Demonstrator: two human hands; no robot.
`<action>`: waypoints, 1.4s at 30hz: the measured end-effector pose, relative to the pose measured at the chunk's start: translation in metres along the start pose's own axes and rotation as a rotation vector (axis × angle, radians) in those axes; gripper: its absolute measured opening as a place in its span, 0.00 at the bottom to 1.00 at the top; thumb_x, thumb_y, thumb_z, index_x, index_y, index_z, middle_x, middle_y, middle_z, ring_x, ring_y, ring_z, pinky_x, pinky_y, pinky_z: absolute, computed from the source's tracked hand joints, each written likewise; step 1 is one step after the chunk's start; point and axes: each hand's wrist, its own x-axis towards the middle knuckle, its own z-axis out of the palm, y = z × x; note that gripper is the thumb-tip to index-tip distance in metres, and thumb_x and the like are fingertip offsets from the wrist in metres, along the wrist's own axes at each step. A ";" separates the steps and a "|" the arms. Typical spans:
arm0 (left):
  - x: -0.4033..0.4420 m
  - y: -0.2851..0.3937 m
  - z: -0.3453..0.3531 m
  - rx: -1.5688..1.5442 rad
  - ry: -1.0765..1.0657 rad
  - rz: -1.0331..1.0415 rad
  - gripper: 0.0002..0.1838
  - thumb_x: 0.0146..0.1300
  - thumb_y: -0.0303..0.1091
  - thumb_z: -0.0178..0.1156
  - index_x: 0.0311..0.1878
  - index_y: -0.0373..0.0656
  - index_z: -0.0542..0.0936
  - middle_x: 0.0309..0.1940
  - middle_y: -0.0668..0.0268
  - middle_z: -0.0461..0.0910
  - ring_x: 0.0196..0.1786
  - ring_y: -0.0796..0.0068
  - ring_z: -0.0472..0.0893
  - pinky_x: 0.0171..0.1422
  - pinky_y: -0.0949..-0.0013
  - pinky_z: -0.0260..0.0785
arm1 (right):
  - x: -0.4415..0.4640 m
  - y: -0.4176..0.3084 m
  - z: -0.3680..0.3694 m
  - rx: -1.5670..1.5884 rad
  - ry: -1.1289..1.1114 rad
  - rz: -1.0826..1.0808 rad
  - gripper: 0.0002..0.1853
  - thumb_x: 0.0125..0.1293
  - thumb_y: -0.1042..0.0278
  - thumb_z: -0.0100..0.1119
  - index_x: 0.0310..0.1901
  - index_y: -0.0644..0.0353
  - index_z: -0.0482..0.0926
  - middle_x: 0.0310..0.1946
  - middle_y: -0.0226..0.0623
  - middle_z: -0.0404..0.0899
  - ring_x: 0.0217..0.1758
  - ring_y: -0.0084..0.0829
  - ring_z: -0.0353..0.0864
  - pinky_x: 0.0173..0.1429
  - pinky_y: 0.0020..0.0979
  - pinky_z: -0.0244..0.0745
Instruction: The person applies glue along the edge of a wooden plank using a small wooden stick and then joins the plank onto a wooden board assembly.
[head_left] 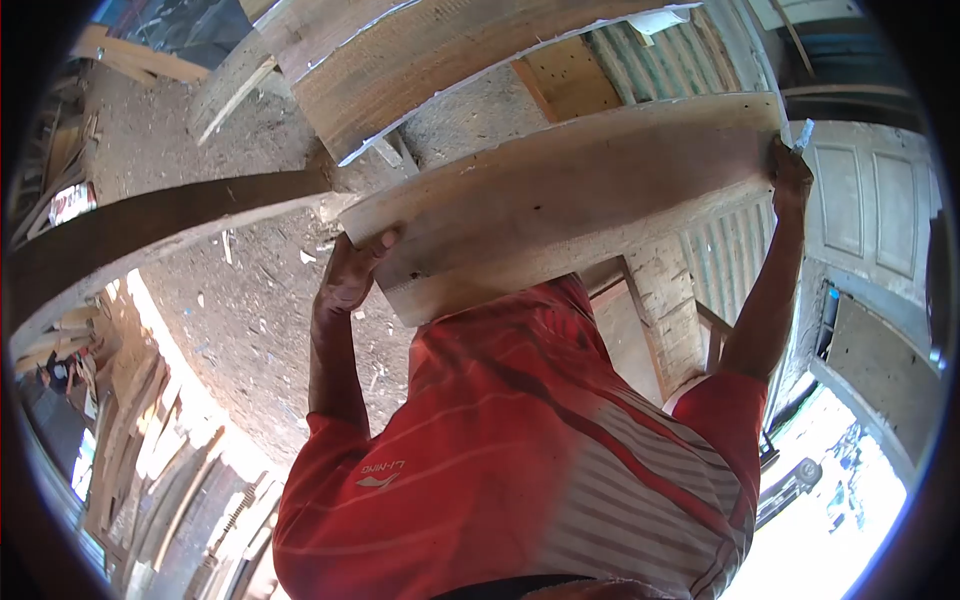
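Note:
A wide wooden board (560,190) spans the space in front of my red shirt, held at both ends. My left hand (350,275) grips its left end, with the thumb on the upper face and the fingers mostly hidden. At the far right end, my right hand (791,172) is closed around the board's edge. A small light-blue object (803,135) sticks up by that hand; its kind is unclear. Beyond the board lies another wooden plank (440,75) with a white, glue-like line along its near edge.
A curved dark timber (170,230) reaches in from the left. Corrugated sheet (665,60) shows behind the boards. Scrap lumber (150,470) is piled at lower left, and wood chips litter the dirt floor (250,310). A panelled door (865,200) stands at right.

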 end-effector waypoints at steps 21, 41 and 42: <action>0.036 0.019 0.062 -0.149 0.373 -0.043 0.36 0.69 0.52 0.70 0.68 0.31 0.76 0.61 0.58 0.81 0.63 0.67 0.79 0.72 0.60 0.69 | 0.136 -0.081 0.109 -0.513 -0.235 -0.490 0.27 0.70 0.42 0.63 0.53 0.60 0.88 0.44 0.52 0.88 0.46 0.44 0.87 0.53 0.44 0.77; 0.048 0.010 0.042 -0.168 0.426 -0.083 0.40 0.67 0.54 0.73 0.69 0.30 0.75 0.63 0.55 0.79 0.65 0.63 0.78 0.72 0.57 0.70 | 0.106 -0.097 0.122 -0.126 -0.234 -0.151 0.28 0.66 0.44 0.70 0.51 0.65 0.90 0.36 0.38 0.88 0.40 0.30 0.83 0.48 0.39 0.75; 0.048 0.009 0.042 -0.170 0.420 -0.077 0.40 0.67 0.54 0.72 0.69 0.30 0.75 0.63 0.55 0.79 0.65 0.63 0.78 0.71 0.58 0.71 | 0.104 -0.099 0.122 -0.135 -0.227 -0.143 0.28 0.66 0.44 0.70 0.51 0.65 0.89 0.36 0.39 0.88 0.40 0.30 0.83 0.49 0.40 0.76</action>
